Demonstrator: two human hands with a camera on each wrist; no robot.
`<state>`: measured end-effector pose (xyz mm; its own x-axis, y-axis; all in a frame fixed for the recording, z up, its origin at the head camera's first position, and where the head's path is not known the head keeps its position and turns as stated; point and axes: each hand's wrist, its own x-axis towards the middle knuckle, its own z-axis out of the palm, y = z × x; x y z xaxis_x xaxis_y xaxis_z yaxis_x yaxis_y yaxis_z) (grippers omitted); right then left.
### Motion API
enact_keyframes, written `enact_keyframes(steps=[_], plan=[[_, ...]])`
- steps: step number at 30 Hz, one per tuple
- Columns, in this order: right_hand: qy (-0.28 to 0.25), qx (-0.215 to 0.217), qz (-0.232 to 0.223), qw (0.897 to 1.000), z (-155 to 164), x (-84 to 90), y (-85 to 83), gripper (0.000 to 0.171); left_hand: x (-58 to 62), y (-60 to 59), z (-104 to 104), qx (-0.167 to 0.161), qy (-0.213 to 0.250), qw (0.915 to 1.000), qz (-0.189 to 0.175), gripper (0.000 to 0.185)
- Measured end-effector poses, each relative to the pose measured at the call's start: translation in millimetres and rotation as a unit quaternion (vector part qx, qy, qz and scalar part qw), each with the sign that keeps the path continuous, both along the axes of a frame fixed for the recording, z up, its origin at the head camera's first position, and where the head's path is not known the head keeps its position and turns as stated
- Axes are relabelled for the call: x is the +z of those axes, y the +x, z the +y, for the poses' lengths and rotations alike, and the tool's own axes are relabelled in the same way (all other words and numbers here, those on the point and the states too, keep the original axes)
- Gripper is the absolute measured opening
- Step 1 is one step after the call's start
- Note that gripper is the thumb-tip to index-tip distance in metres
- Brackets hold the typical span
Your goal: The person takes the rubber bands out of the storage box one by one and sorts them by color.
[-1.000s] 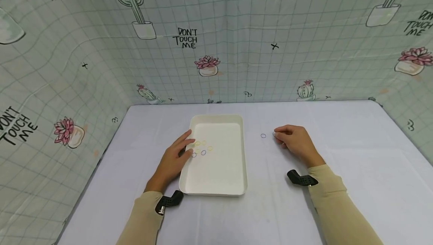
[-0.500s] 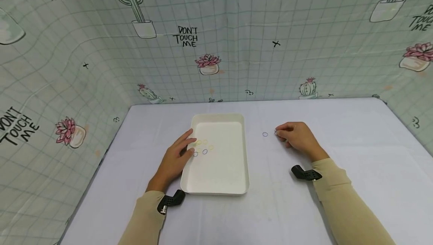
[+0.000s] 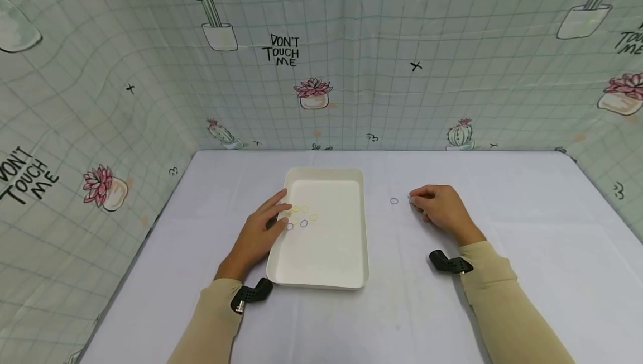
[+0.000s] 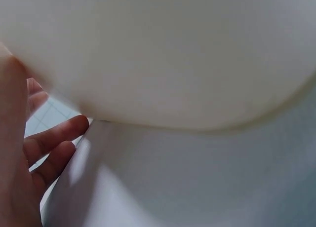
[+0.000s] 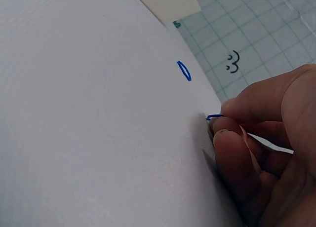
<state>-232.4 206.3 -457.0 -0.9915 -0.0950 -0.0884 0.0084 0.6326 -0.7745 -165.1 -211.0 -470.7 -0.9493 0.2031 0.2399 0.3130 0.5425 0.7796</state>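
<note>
**On the white table: one blue band being pinched up, tray steadied**

Right of the tray [image 3: 321, 274], right hand [image 3: 442, 210] curled low on the table [image 3: 527, 196], thumb and forefinger closed on a small blue rubber band [image 5: 213, 117] (only its edge visible at the fingertips [image 5: 232, 108]). Band at table level, contact with the surface not discernible. Second blue band [image 3: 394, 201] loose on the table, just left of that hand, untouched.

Left hand [image 3: 261, 235] laid flat with fingers extended over the tray's left rim, gripping nothing. Inside the tray, near those fingertips, a small cluster of yellow and blue bands [image 3: 301, 216].

Step judged in hand: pick-up of a loose band, grasp made, lift apparently not begun. Next move judged to call for a clean lift without losing so thin an item, then carriage left over the tray rim.
</note>
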Motion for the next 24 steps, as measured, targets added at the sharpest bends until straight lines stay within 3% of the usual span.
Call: enact_keyframes(steps=[24], plan=[[0.025, -0.001, 0.016, 1.0, -0.4, 0.2, 1.8, 0.024, 3.3, 0.6, 1.9, 0.003, -0.001, 0.9999, -0.01, 0.034]])
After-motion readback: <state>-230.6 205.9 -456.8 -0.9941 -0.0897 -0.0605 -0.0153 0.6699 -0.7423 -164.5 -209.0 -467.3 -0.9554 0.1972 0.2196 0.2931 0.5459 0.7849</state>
